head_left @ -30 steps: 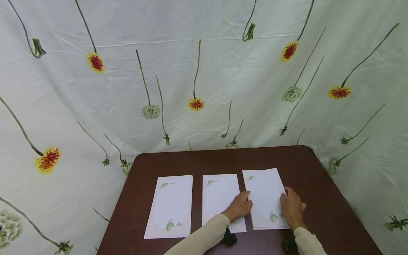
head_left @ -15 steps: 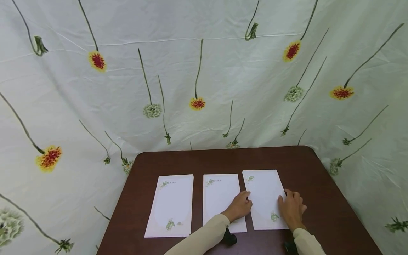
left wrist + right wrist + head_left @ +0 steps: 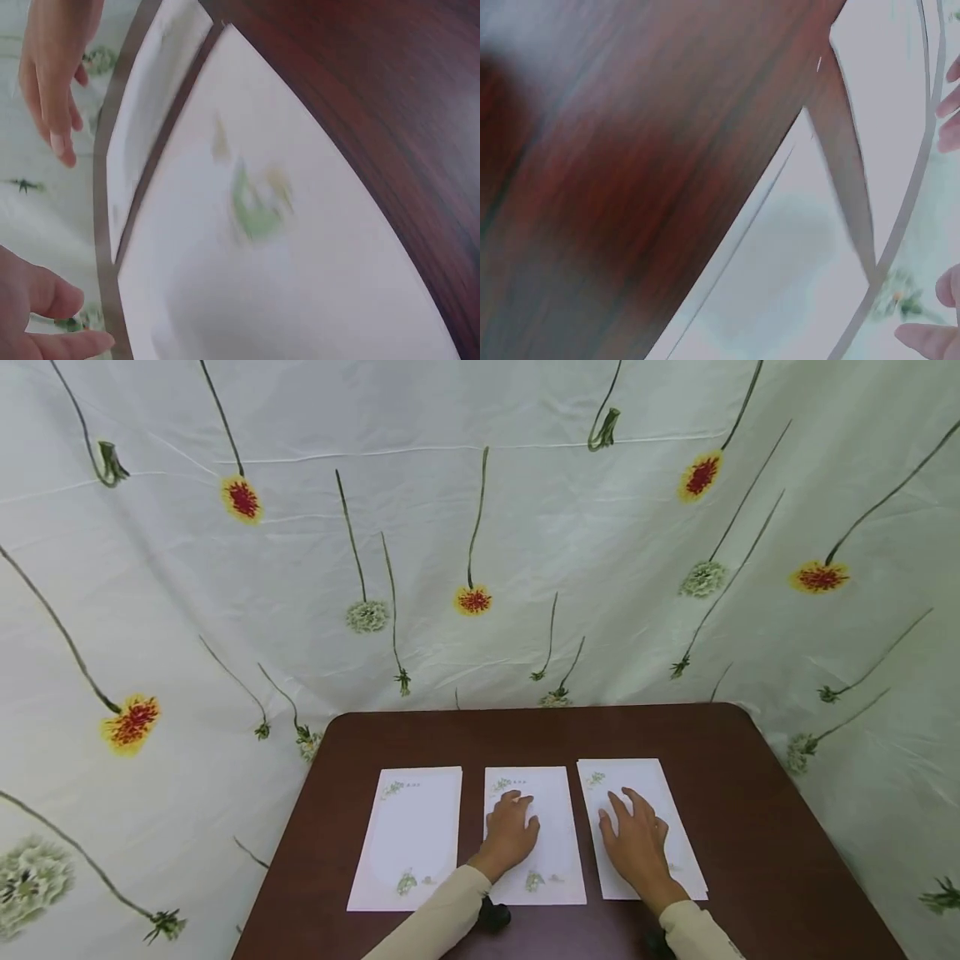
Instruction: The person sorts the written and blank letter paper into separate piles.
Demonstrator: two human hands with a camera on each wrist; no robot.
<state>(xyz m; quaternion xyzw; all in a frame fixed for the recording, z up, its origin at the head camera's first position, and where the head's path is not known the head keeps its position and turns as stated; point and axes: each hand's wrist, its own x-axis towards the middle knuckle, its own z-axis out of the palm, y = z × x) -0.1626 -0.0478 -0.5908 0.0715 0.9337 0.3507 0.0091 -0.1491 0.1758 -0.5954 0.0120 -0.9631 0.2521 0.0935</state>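
Both hands have moved off the right-hand stack's long edges, where we saw them half a second ago: the left hand (image 3: 512,832) is now over the middle sheet (image 3: 557,831), the right hand (image 3: 637,841) over the right-hand stack (image 3: 614,870). That stack lies flat beneath the right fingers; a lower layer peeks out at its near right corner, so we judge the edges not quite flush. Both sets of fingers are loosely spread and hold nothing; in the wrist views they appear clear of the paper, which, we suppose, stays put by its own weight. Beneath the left fingers, the middle sheet is parted from the stack by a narrow strip of bench (image 3: 540,735); we cannot tell whether it is single. Left of the left fingers, well apart, lies the left sheet (image 3: 422,835), turned the same way, so the row looks to us deliberately spaced. Beyond the fingertips the dark bench runs back to the flowered cloth (image 3: 420,427), which hangs as a backdrop.
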